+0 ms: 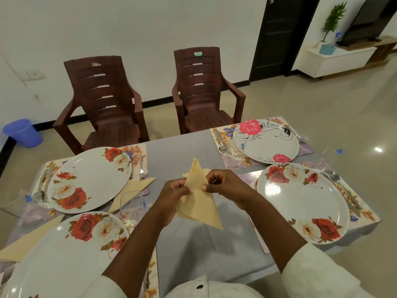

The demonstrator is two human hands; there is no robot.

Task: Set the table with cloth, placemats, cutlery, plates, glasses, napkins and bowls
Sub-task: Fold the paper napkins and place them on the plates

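Above the grey cloth (189, 244) in the middle of the table, both hands hold folded yellow napkins (202, 207). My left hand (174, 194) grips the stack from the left. My right hand (223, 183) pinches the top napkin's edge. Several floral plates lie on placemats: far left (88, 179), near left (60, 254), far right (266, 140), near right (303, 203). One folded napkin (131, 193) lies beside the far left plate, another (25, 241) by the near left plate. Forks (141, 166), a spoon (336, 178) and clear glasses (131, 201) flank the plates.
Two brown plastic chairs (107, 104) (202, 91) stand behind the table's far edge. A blue bin (22, 133) is on the floor at the left. A dark door and a white cabinet with a plant (332, 20) lie at the back right.
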